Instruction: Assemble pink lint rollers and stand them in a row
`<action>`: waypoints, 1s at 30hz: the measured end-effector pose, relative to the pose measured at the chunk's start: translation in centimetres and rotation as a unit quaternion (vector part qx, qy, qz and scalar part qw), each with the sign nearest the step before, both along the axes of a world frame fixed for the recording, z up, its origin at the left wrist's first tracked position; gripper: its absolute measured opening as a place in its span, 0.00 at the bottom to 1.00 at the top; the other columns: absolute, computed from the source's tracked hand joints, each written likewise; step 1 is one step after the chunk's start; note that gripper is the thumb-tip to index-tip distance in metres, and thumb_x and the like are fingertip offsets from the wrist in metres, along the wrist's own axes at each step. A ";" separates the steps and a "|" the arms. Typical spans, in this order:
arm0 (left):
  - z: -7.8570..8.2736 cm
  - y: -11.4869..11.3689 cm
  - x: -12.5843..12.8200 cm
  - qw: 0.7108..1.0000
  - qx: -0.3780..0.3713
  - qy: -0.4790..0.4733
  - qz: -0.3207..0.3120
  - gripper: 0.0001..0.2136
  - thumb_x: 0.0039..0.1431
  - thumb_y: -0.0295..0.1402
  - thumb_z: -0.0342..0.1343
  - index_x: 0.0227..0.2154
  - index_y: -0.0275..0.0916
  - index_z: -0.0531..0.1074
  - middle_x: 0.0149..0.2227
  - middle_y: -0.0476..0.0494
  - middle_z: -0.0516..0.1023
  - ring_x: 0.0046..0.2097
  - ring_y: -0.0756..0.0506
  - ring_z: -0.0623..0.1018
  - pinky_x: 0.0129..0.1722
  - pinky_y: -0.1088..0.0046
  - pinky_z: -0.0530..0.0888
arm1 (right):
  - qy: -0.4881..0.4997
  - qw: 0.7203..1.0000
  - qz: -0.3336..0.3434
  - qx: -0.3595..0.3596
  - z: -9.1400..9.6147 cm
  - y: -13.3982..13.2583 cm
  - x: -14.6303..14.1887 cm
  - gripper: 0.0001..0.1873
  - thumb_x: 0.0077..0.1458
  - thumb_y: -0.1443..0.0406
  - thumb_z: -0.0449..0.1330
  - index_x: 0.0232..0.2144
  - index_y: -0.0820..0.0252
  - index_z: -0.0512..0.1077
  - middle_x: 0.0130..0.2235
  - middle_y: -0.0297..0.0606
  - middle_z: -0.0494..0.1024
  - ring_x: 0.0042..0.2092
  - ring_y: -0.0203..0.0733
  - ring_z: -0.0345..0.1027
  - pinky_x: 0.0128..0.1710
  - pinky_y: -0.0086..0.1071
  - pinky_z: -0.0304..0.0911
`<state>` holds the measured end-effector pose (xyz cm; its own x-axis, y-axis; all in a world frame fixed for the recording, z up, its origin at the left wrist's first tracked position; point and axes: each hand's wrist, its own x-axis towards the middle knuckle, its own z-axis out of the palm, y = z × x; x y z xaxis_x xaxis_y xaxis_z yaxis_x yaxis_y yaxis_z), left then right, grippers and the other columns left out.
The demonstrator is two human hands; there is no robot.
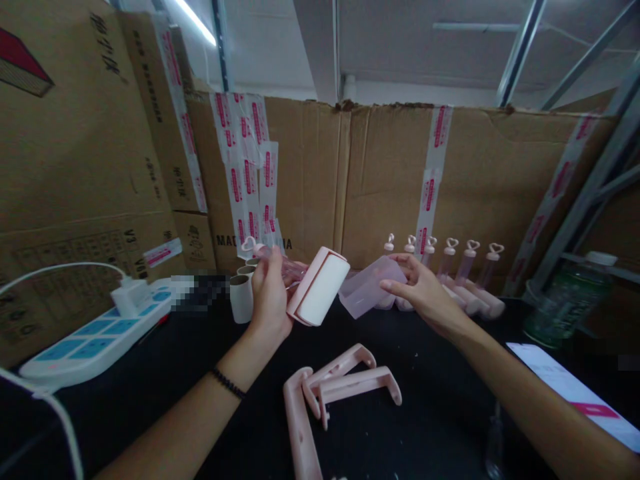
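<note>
My left hand (271,293) is closed around the clear pink handle of a lint roller (323,287). Its white paper roll sits in a pink frame and points to the right, and a heart-shaped loop tops the handle's far end. In my right hand (417,287), pinched between thumb and fingers, is a translucent lilac plastic cover (373,287). The cover is tilted beside the roll, with a small gap between them. Below both hands, several pink angled plastic arms (357,385) lie in a loose pile on the black table (410,440).
White paper rolls (242,300) stand behind my left hand. Several heart-topped lint rollers (470,257) line the back right. A white power strip (95,340) with a plugged-in charger lies left. To the right are a green bottle (567,303), a printed sheet (570,393) and a screwdriver-like tool (495,443). Cardboard walls (310,173) enclose the table.
</note>
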<state>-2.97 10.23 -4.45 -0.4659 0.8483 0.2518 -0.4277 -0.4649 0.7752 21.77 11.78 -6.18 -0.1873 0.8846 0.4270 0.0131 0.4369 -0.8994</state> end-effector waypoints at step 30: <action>-2.7 -1.8 3.5 0.987 0.064 0.147 -0.004 0.13 0.63 0.46 0.58 0.38 0.42 0.65 0.28 0.52 0.76 0.30 0.49 0.78 0.31 0.75 0.75 | 0.055 0.998 0.011 -0.037 -1.9 -3.1 -4.9 0.24 0.49 0.52 0.71 0.38 0.58 0.65 0.36 0.33 0.73 0.35 0.39 0.69 0.30 0.30 0.68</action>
<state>0.57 8.40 -7.16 -0.3492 0.8041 0.4811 -0.1974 -0.5650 0.8011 16.85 8.63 -8.09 -0.1625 0.9106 0.3801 -0.0953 0.3689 -0.9246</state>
